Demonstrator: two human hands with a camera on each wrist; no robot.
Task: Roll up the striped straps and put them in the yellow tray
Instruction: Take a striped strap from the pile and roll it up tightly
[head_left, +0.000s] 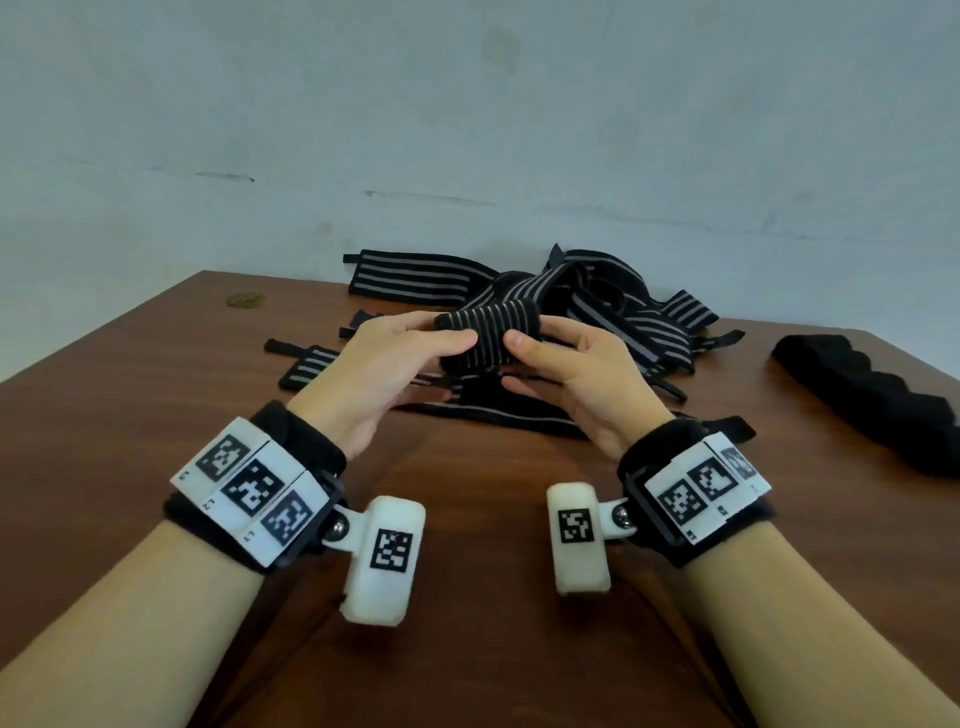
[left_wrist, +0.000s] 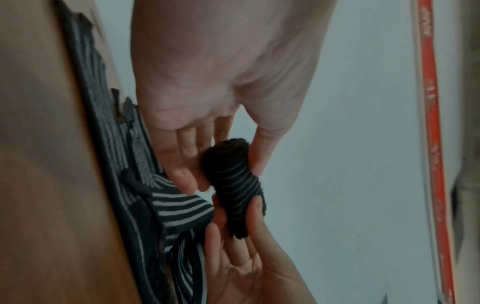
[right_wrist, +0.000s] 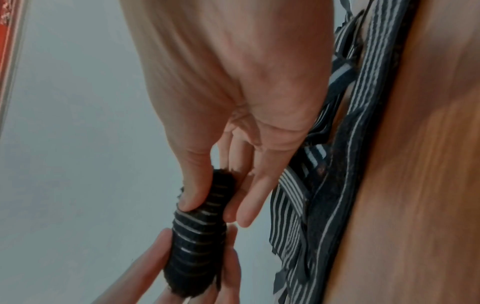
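Nearest, the left hand (head_left: 395, 358) and right hand (head_left: 576, 371) pinch opposite ends of a rolled striped strap (head_left: 485, 332), held above the tabletop (head_left: 156, 395). Beyond lies the unrolled strap pile (head_left: 597, 301). Keeping thumbs tight should stop it unwinding; no yellow tray is visible.

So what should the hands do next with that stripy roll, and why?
Probably keep turning the roll to wind in its tail. The left hand and right hand pinch its two ends above the table, and loose strap still trails to the pile. No yellow tray is in view.
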